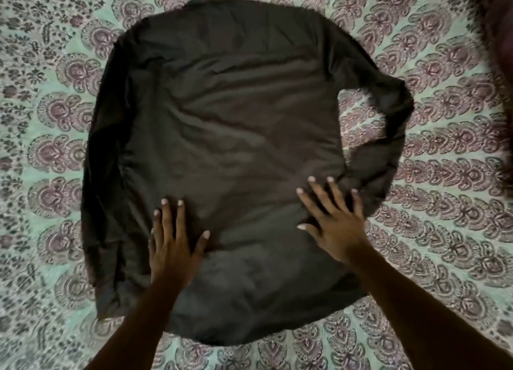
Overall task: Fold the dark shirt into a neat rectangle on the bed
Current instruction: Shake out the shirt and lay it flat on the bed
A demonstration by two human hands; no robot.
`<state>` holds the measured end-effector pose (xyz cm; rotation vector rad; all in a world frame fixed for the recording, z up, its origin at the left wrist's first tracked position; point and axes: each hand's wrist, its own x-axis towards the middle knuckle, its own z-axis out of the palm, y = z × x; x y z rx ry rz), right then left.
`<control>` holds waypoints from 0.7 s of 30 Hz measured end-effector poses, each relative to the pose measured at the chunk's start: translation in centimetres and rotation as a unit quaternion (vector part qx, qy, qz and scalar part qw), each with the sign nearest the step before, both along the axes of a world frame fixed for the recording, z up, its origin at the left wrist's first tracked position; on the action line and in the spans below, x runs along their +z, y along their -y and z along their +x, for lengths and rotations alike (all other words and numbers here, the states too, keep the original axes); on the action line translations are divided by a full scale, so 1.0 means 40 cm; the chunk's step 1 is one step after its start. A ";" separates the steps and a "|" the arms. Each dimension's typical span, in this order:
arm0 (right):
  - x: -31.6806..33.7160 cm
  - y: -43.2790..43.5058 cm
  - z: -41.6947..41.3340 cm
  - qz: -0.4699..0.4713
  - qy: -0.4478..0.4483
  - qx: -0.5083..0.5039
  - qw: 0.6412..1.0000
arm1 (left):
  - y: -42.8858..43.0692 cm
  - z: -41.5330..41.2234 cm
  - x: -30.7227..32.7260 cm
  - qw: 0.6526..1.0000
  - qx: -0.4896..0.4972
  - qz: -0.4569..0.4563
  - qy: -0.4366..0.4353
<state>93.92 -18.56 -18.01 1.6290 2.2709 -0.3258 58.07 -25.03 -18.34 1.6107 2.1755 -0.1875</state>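
Observation:
The dark shirt lies spread flat on the bed, back side up, collar at the far end and hem toward me. Its left sleeve runs straight down along the body's left edge. The right sleeve bends out to the right and curls back toward the lower body. My left hand lies flat on the lower left of the shirt with fingers spread. My right hand presses flat on the lower right, its fingertips by the end of the curled sleeve. Neither hand holds any cloth.
The bed is covered by a pale green sheet with a purple paisley print, showing on all sides of the shirt. A dark reddish cloth sits at the top right corner, blurred.

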 end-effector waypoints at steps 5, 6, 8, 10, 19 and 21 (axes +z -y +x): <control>0.036 0.093 0.055 0.008 0.018 -0.147 0.989 | 0.063 -0.043 0.005 0.999 0.036 0.039 0.005; 0.044 0.106 0.037 0.011 0.011 -0.145 0.989 | 0.076 -0.045 0.006 0.998 0.033 0.046 0.006; 0.055 0.137 -0.021 0.017 -0.023 -0.109 0.994 | 0.105 -0.042 0.007 0.998 0.023 0.049 0.010; 0.046 0.177 -0.077 0.000 -0.067 -0.068 0.995 | 0.142 -0.030 -0.005 0.999 0.017 0.033 0.009; 0.000 0.431 -0.092 0.012 -0.043 -0.288 0.957 | 0.364 -0.105 -0.028 0.999 -0.018 0.046 -0.002; 0.015 0.443 -0.112 0.019 -0.056 -0.307 0.950 | 0.376 -0.115 -0.016 0.998 0.025 0.057 -0.005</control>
